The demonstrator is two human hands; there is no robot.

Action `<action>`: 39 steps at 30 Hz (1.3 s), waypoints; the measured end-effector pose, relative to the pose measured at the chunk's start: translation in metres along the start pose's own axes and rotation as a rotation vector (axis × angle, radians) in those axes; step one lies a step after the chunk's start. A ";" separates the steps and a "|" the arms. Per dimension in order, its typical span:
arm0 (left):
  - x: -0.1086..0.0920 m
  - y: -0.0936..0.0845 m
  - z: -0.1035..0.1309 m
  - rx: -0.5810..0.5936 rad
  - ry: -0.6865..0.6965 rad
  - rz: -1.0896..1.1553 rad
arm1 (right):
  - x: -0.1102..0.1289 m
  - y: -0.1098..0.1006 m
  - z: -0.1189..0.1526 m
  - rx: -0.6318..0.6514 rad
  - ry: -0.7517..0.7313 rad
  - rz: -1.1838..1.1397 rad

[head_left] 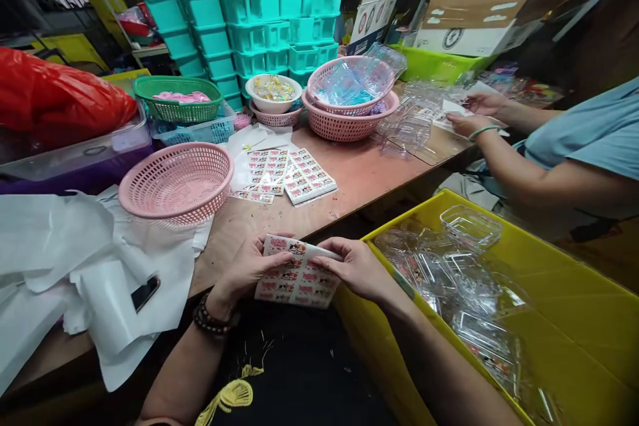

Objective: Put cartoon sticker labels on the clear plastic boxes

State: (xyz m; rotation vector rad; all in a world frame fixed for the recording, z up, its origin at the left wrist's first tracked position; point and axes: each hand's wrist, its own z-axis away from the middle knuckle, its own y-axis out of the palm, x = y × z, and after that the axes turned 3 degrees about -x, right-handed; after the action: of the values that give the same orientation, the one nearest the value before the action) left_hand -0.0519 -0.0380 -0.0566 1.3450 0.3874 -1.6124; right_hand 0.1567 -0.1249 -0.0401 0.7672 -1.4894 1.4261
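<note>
Between my hands is a sticker sheet point(299, 279) printed with rows of small pink and cat-like pictures, held over my lap at the table edge. My left hand point(254, 263) pinches its left side, thumb on the printed face. At the top right corner, my right hand point(357, 266) grips the sheet, which is bent back there and shows its white underside. Just beyond, a stack of similar sheets point(310, 176) lies on the table, with more printed sheets point(267, 170) beside it.
An empty-looking pink basket point(174, 180) stands left, near crumpled white backing paper point(114, 279). At right, a yellow bin point(564, 306) holds several clear plastic boxes point(469, 279). A co-worker's hands point(474, 116) hold paper across the table. Teal crates point(259, 6) are stacked behind.
</note>
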 end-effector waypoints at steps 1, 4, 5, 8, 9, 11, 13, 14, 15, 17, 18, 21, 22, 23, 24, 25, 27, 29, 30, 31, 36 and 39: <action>0.003 0.003 -0.002 0.002 0.000 0.016 | 0.002 0.001 0.000 -0.055 -0.077 0.106; 0.008 0.007 -0.004 0.029 0.018 -0.027 | 0.008 0.004 -0.001 -0.129 -0.233 0.280; 0.009 0.007 -0.004 0.038 0.035 -0.060 | 0.010 0.005 -0.001 -0.120 -0.242 0.279; 0.011 0.005 -0.005 0.050 0.092 -0.142 | 0.011 0.009 -0.003 -0.101 -0.206 0.207; 0.013 0.005 -0.006 0.047 0.106 -0.159 | 0.011 0.010 -0.003 -0.099 -0.191 0.182; 0.017 0.005 -0.008 0.026 0.129 -0.176 | 0.009 0.012 -0.004 -0.098 -0.167 0.132; 0.023 0.006 -0.012 0.004 0.145 -0.179 | 0.006 0.014 -0.005 -0.115 -0.132 0.056; 0.026 0.007 -0.013 -0.002 0.148 -0.174 | 0.004 0.015 -0.006 -0.123 -0.108 0.004; 0.028 0.008 -0.015 -0.003 0.147 -0.166 | 0.002 0.016 -0.007 -0.120 -0.081 -0.052; 0.032 0.009 -0.018 -0.006 0.147 -0.155 | -0.003 0.018 -0.010 -0.096 -0.048 -0.133; 0.034 0.009 -0.020 -0.011 0.147 -0.152 | -0.005 0.019 -0.011 -0.091 -0.062 -0.136; 0.038 0.008 -0.024 -0.037 0.136 -0.149 | -0.013 0.024 -0.013 -0.225 -0.297 0.045; 0.039 0.007 -0.026 -0.041 0.127 -0.147 | -0.016 0.025 -0.013 -0.310 -0.431 0.154; 0.040 0.007 -0.027 -0.041 0.117 -0.145 | -0.020 0.025 -0.014 -0.394 -0.575 0.267; 0.041 0.008 -0.028 -0.034 0.106 -0.143 | -0.023 0.025 -0.015 -0.470 -0.710 0.369; 0.042 0.008 -0.028 -0.014 0.094 -0.139 | -0.026 0.024 -0.017 -0.529 -0.826 0.449; 0.043 0.009 -0.029 0.044 0.058 -0.116 | -0.032 0.021 -0.021 -0.587 -0.992 0.535; 0.044 0.009 -0.030 0.099 0.011 -0.081 | -0.037 0.019 -0.025 -0.580 -1.086 0.570; 0.045 0.009 -0.031 0.119 -0.008 -0.070 | -0.039 0.018 -0.026 -0.554 -1.123 0.576; 0.045 0.007 -0.033 0.128 -0.019 -0.075 | -0.040 0.018 -0.026 -0.515 -1.153 0.568; 0.044 -0.005 -0.041 0.013 -0.027 -0.282 | -0.053 -0.020 -0.060 -0.555 -1.036 0.339; 0.040 -0.011 -0.041 -0.037 -0.020 -0.309 | -0.070 -0.095 -0.124 -0.949 -0.598 0.448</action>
State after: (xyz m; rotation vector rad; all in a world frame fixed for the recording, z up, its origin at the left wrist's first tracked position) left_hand -0.0341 -0.0209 -0.1090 1.2865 0.6341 -1.8592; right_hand 0.2928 -0.0273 -0.0737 0.2457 -2.6195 0.5927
